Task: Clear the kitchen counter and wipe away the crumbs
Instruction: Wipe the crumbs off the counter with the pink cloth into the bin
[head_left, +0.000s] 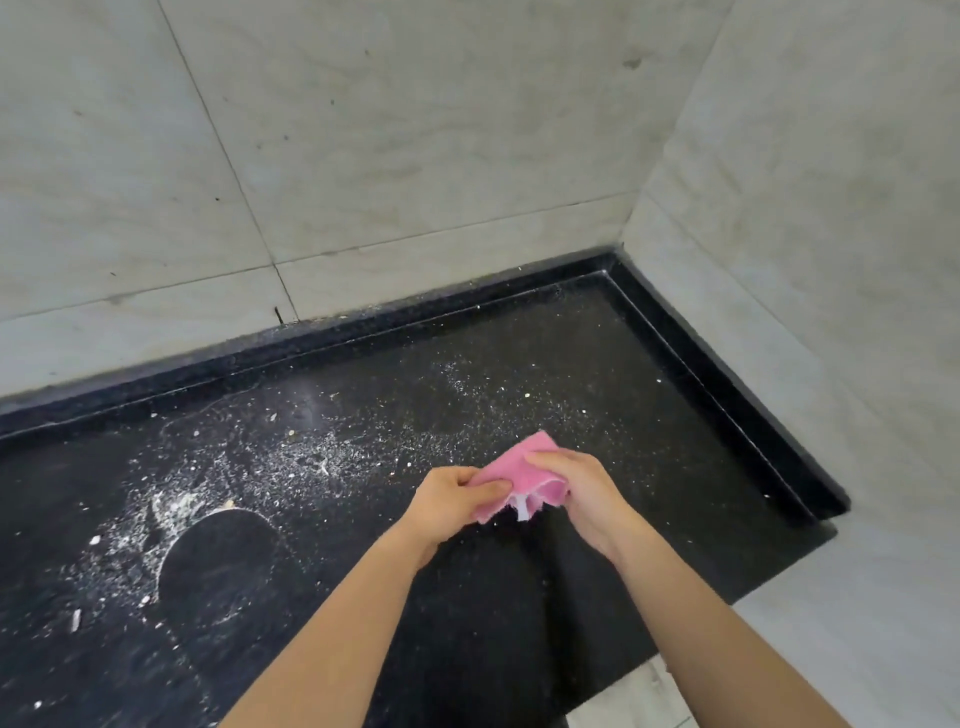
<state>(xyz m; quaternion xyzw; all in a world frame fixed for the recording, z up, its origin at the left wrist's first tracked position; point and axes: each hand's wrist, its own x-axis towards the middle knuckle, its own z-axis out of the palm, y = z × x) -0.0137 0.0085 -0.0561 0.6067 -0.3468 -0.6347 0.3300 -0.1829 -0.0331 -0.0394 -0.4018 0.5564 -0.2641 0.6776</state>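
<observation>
Both hands, left hand (447, 501) and right hand (576, 491), pinch a seemingly folded pink cloth (511, 475) above the crumb-strewn counter (519, 364).

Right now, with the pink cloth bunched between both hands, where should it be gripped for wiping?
Probably across its flat folded upper part, from above with a spread palm. The cloth is pinched at its left edge by the left hand and at its right by the right hand; its frayed lower edge hangs loose over the counter, so avoid gripping there.

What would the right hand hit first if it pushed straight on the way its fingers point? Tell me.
The right hand points left toward the left hand, and the pink cloth both hold lies between them. It would likely press into that cloth first, then the left hand's fingers, though depth is uncertain.
</observation>
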